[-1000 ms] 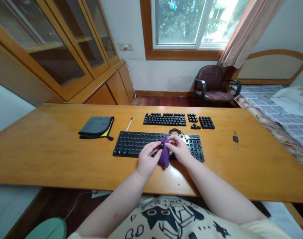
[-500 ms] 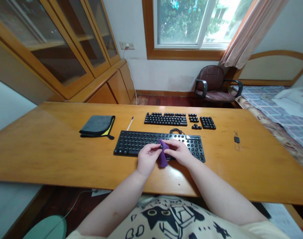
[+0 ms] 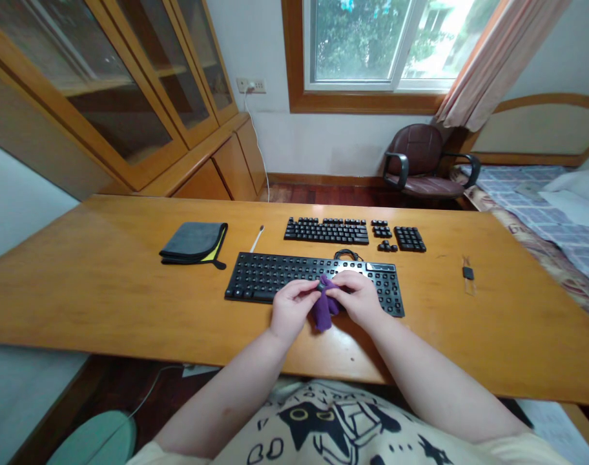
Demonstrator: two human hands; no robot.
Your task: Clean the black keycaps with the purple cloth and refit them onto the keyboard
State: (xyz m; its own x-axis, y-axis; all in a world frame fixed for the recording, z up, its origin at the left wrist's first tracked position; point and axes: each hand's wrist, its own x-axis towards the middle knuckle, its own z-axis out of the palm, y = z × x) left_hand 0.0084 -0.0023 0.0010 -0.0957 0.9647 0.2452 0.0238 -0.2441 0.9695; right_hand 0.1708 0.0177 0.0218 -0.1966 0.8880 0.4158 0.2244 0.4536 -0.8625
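Over the keyboard base (image 3: 260, 278), my left hand (image 3: 293, 307) pinches a small dark keycap (image 3: 321, 286) between thumb and fingertips. My right hand (image 3: 360, 298) is closed on a purple cloth (image 3: 323, 314), which it presses against the keycap. The cloth's loose end hangs down over the keyboard's front edge. Most of the base shows bare switches, while some keys at its lower left carry caps. Behind it lie loose black keycaps (image 3: 326, 231) set out in keyboard order, with a number-pad block (image 3: 409, 239) at their right. My hands and the cloth hide part of the base.
A folded grey cloth (image 3: 192, 242) with yellow lining lies on the desk at left, near a white-handled brush (image 3: 257, 239). A coiled black cable (image 3: 347, 254) sits behind the base. At right is a wire keycap puller (image 3: 468, 274). The desk's front edge is close to my body.
The purple cloth has turned and spread in my right fingers, and the dark keycap shows more clearly in my left. The whole view has shifted slightly.
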